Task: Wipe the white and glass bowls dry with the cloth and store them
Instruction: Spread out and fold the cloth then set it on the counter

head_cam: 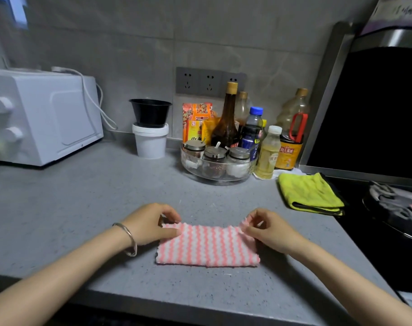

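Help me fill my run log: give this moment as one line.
left hand: pinches cloth far-left corner | right hand: pinches cloth far-right corner | cloth: pink-and-white striped, lying on counter

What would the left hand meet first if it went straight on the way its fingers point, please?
Probably the right hand: the left hand points rightward along the far edge of the striped cloth, which both pinch.

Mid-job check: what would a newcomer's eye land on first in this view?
The pink-and-white striped cloth lies flat at the near middle of the counter, the left hand and right hand pinching its far corners. Next comes the bright yellow-green cloth folded to the right beside the dark stove, then the crowd of bottles behind a clear tray of jars at the back wall.
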`<state>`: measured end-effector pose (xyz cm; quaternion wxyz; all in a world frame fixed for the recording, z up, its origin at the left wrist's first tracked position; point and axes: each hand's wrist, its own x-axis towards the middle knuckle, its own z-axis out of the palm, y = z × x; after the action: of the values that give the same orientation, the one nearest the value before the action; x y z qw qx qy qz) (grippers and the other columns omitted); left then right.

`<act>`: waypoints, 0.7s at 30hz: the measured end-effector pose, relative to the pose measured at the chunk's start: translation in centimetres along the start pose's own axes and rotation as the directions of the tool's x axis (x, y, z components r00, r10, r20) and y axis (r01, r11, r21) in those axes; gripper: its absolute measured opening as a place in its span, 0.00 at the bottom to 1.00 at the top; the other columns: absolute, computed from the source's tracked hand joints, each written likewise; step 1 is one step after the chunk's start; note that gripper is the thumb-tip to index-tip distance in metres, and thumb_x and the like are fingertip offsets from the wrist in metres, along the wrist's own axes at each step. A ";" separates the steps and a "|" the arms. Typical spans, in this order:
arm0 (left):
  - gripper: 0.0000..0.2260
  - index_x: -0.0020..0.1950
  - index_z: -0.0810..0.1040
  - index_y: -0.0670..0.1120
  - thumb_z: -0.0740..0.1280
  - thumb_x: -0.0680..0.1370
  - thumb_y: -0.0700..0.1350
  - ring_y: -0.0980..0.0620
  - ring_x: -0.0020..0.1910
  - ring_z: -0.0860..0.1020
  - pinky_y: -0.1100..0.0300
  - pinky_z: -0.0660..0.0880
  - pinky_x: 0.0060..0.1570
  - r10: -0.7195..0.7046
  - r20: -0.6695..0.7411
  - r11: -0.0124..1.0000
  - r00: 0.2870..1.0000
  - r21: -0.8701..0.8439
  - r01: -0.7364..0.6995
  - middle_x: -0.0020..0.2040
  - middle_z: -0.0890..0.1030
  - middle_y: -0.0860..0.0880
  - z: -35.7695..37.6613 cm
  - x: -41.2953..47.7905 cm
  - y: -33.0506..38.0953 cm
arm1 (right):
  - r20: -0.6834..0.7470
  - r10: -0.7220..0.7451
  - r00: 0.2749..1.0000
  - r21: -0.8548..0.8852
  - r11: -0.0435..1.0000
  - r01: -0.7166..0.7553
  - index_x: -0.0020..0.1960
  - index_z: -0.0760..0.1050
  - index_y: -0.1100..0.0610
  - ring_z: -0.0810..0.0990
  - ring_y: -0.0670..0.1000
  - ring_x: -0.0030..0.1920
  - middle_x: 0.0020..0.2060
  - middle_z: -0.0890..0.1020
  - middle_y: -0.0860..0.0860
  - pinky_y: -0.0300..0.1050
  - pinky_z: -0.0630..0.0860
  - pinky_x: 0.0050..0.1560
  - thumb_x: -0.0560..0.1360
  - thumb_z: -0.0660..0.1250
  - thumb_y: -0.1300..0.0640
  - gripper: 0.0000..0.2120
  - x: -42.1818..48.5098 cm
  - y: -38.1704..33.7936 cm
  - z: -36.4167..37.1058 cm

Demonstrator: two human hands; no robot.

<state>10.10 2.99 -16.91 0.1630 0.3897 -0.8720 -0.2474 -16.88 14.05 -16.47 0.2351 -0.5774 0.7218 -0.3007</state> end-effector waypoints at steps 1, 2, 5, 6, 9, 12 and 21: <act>0.20 0.55 0.78 0.54 0.72 0.67 0.61 0.65 0.45 0.75 0.78 0.66 0.44 0.002 0.039 0.998 0.999 0.060 -0.005 0.50 0.79 0.58 0.0 0.1 0.0 | 0.029 -0.014 0.999 -0.111 0.994 0.017 0.49 0.74 0.54 0.75 0.44 0.37 0.39 0.78 0.47 0.36 0.72 0.39 0.72 0.73 0.52 0.11 0.1 0.0 -0.1; 0.28 0.59 0.76 0.53 0.70 0.65 0.67 0.62 0.51 0.73 0.77 0.65 0.47 0.007 0.071 0.992 0.997 0.122 -0.015 0.54 0.77 0.58 0.1 0.3 0.2 | 0.064 0.000 0.998 -0.193 0.981 0.013 0.50 0.74 0.53 0.76 0.46 0.40 0.41 0.78 0.47 0.38 0.72 0.41 0.69 0.74 0.48 0.15 0.3 -0.2 -0.3; 0.26 0.66 0.72 0.53 0.68 0.72 0.62 0.57 0.60 0.67 0.68 0.64 0.56 0.052 0.125 0.971 0.991 0.225 -0.079 0.61 0.75 0.55 0.7 1.1 1.7 | 0.177 0.074 0.981 -0.337 0.942 -0.011 0.48 0.75 0.56 0.75 0.48 0.41 0.41 0.78 0.48 0.42 0.69 0.40 0.68 0.75 0.46 0.17 0.5 -1.4 -0.4; 0.24 0.67 0.71 0.53 0.68 0.73 0.59 0.55 0.62 0.66 0.65 0.64 0.58 0.072 0.151 0.968 0.986 0.226 -0.105 0.62 0.74 0.54 1.0 1.5 2.3 | 0.211 0.069 0.975 -0.338 0.941 0.006 0.47 0.76 0.58 0.73 0.48 0.39 0.39 0.77 0.50 0.42 0.66 0.37 0.69 0.74 0.48 0.16 0.6 -1.8 -0.5; 0.21 0.66 0.72 0.54 0.68 0.74 0.57 0.55 0.63 0.66 0.61 0.64 0.64 0.086 0.271 0.984 0.959 0.127 -0.124 0.62 0.73 0.53 1.7 2.6 3.9 | 0.227 -0.056 0.972 -0.195 0.975 0.102 0.46 0.75 0.60 0.70 0.47 0.35 0.37 0.74 0.51 0.40 0.64 0.35 0.72 0.73 0.56 0.10 0.8 -3.2 -0.9; 0.13 0.55 0.79 0.47 0.70 0.75 0.52 0.56 0.50 0.77 0.61 0.71 0.55 0.130 0.302 0.981 0.944 -0.176 -0.078 0.51 0.80 0.54 1.3 3.0 4.9 | 0.213 -0.166 0.963 0.121 0.982 0.143 0.47 0.69 0.56 0.73 0.47 0.37 0.36 0.75 0.50 0.37 0.69 0.37 0.74 0.69 0.65 0.10 0.8 -5.1 -2.0; 0.17 0.61 0.75 0.44 0.69 0.73 0.44 0.51 0.45 0.83 0.61 0.78 0.45 0.051 0.093 0.624 0.994 -0.780 0.040 0.47 0.84 0.47 -3.1 2.2 7.6 | 0.216 0.145 0.966 0.591 0.768 -0.247 0.67 0.63 0.53 0.82 0.57 0.50 0.57 0.79 0.60 0.52 0.80 0.52 0.72 0.64 0.37 0.31 1.3 -7.7 -2.1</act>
<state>5.60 4.69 -9.90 0.2701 0.2642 -0.6871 -0.6207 -13.27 11.91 -9.54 0.4961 -0.4130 0.6204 -0.4455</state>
